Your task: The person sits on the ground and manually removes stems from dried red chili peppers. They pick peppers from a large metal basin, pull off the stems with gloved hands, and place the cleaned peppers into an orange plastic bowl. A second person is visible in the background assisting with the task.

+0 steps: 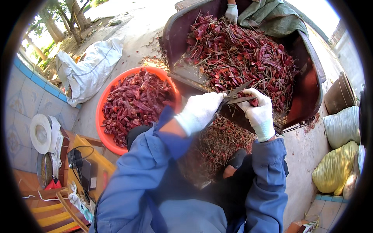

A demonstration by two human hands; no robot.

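Note:
My left hand (204, 109), in a white knit glove, is closed on a pair of metal scissors (239, 100) whose blades stand apart and point towards my right hand. My gloved right hand (258, 109) pinches a dried red chili pepper (254, 102) beside the blades. Both hands are over the near edge of a dark cart bed (311, 84) that bears a heap of dried red chilies with stems (239, 55). To the left, an orange-red plastic basin (100, 116) holds a pile of chilies (137, 102).
A co-worker's gloved hand (231, 13) touches the heap's far side, near a green woven sack (271, 17). Stems and scraps (224, 142) cover the ground by my feet. A white sack (90, 67), wooden chair (55, 214), bucket (339, 93) and yellow sack (335, 169) stand around.

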